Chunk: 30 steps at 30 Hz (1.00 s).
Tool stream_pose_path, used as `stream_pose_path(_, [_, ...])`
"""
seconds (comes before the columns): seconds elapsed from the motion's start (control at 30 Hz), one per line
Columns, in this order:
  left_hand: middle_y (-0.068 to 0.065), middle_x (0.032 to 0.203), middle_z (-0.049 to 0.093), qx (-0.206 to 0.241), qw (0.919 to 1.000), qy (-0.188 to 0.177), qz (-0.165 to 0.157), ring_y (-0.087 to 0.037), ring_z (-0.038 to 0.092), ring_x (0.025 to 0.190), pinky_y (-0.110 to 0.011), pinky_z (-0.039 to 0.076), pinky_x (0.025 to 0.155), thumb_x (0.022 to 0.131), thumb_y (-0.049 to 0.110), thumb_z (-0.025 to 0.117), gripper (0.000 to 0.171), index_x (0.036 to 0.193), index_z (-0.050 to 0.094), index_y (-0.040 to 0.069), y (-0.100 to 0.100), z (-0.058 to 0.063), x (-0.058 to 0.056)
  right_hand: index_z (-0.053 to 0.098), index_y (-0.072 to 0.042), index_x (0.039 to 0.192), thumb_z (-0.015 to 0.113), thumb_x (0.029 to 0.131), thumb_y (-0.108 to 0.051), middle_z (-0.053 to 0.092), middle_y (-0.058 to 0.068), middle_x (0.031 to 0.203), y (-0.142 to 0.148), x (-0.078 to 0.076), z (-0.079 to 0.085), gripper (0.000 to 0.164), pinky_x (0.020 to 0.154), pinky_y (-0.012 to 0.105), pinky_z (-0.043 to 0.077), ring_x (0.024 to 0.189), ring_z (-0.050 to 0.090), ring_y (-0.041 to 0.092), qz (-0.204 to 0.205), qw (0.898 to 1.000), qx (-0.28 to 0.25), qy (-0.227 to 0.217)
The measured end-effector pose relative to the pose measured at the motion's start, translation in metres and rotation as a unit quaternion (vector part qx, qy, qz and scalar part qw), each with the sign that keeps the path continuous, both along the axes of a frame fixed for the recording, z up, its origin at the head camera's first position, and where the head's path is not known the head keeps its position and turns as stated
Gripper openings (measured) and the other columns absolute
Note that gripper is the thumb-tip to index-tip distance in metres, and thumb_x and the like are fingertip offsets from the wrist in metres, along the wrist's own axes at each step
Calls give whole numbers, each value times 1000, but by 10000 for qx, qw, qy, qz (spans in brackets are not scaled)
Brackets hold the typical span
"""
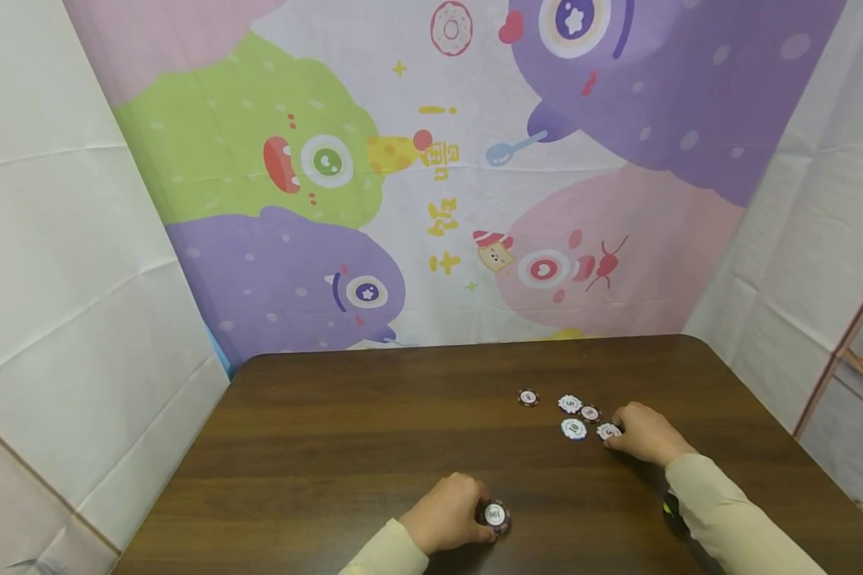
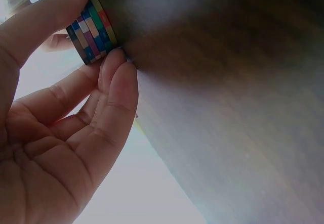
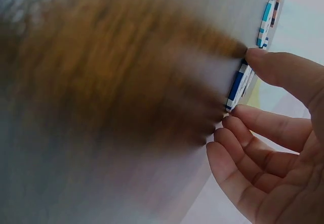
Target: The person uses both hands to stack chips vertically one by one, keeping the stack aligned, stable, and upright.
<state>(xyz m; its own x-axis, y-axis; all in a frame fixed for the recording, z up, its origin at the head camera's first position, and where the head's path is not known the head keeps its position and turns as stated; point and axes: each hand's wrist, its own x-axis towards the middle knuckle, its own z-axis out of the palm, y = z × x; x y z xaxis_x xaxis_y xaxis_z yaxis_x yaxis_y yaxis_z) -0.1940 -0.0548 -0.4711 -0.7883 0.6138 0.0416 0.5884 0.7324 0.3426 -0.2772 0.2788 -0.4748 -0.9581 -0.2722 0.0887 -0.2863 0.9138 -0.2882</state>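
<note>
Near the front of the table, my left hand (image 1: 446, 511) grips a stack of poker chips (image 1: 495, 516) between thumb and fingers; the top one reads 100. In the left wrist view the stack (image 2: 93, 29) shows several chips with many-coloured edges. Farther right, my right hand (image 1: 647, 431) pinches a white poker chip (image 1: 607, 432) at the table surface. Its blue-and-white edge (image 3: 237, 85) shows between thumb and index finger in the right wrist view. Just left of that hand lie a white chip marked 10 (image 1: 574, 429), another white chip (image 1: 570, 404) and a dark-rimmed chip (image 1: 590, 414).
One more dark-rimmed chip (image 1: 528, 397) lies apart, to the left of the group. The brown wooden table (image 1: 345, 431) reaches back to a cartoon-printed cloth (image 1: 467, 303). A small black-and-yellow object (image 1: 672, 511) shows beside the right sleeve.
</note>
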Motion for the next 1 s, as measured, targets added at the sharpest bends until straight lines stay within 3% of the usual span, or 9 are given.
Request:
stream_pose_path(0.73, [9,69,60,-10,10000,-9,-6,0,49,63,-18,41,59,63,27,80,23,77,68,13,0,0,-1,59,-9,67,70,69,-20,53,-1,64,-1,-2,-1,16,56,34,38,59,43,15,-87,9999,-110,11])
stream_pose_path(1.0, [10,69,58,-23,10000,-9,-1,0,48,63,-18,40,59,63,27,80,24,78,68,13,0,-1,-1,63,-4,80,72,72,-22,58,0,71,-14,3,15,22,58,32,39,62,46,14,-51,9994,-341,100])
